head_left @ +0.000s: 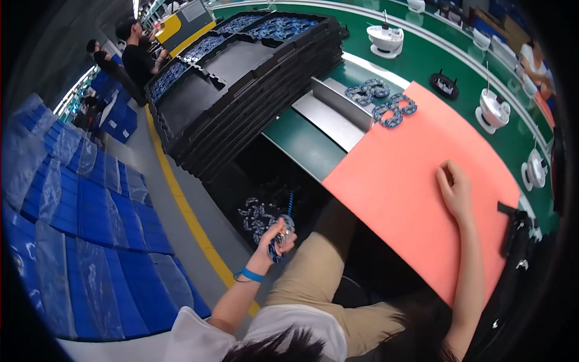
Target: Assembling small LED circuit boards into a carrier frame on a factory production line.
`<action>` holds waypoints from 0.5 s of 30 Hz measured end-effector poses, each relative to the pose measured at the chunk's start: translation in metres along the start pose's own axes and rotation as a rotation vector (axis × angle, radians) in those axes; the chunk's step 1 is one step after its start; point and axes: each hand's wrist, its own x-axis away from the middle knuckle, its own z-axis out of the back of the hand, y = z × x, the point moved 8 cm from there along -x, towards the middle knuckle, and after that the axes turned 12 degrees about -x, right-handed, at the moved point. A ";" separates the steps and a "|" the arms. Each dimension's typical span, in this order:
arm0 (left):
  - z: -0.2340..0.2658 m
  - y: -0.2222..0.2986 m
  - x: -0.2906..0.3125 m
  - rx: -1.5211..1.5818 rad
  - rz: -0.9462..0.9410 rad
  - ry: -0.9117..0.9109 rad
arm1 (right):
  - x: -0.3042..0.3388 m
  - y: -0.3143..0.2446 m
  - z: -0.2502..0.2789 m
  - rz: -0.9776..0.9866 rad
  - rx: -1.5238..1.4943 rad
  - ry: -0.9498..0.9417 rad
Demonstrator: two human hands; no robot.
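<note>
My left hand (282, 236) is low beside my thigh, its fingers closed around a blue ring-shaped circuit board (275, 252). Near that hand a blue coiled cord (291, 204) stands up, and a pile of similar blue-and-white pieces (256, 217) lies in the dark space below the table. On the salmon-coloured mat (416, 199) rests my right hand (454, 188), with fingers loosely curled and nothing visible in them. At the mat's far left corner sits a double-ring blue circuit board (394, 110), with another double-ring board (367, 92) just beyond it. A blue band (251, 275) circles my left wrist.
A tall stack of black trays (259, 78) holding blue boards stands at the far left of the table. A metal bracket (338, 111) lies beside it. White fixtures (493, 110) line the green conveyor (416, 66). Blue bins (114, 265) fill the left; people (137, 57) work beyond.
</note>
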 end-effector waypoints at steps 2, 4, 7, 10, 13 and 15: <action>0.058 0.013 -0.009 -0.277 -0.051 0.231 | 0.002 0.003 0.010 -0.002 -0.002 0.032; 0.103 0.020 -0.027 -0.561 -0.012 0.434 | 0.002 0.003 0.013 -0.022 0.016 0.021; 0.164 0.038 -0.067 -0.647 -0.108 0.488 | 0.001 0.002 0.010 -0.052 -0.018 0.035; 0.203 0.055 -0.112 -0.663 -0.073 0.584 | 0.004 0.009 0.012 -0.067 -0.039 0.033; 0.239 0.077 -0.164 -0.886 -0.069 0.587 | 0.004 0.009 0.008 -0.078 -0.078 0.023; 0.214 0.072 -0.197 -0.880 -0.146 0.518 | 0.007 0.012 0.011 -0.109 -0.069 0.015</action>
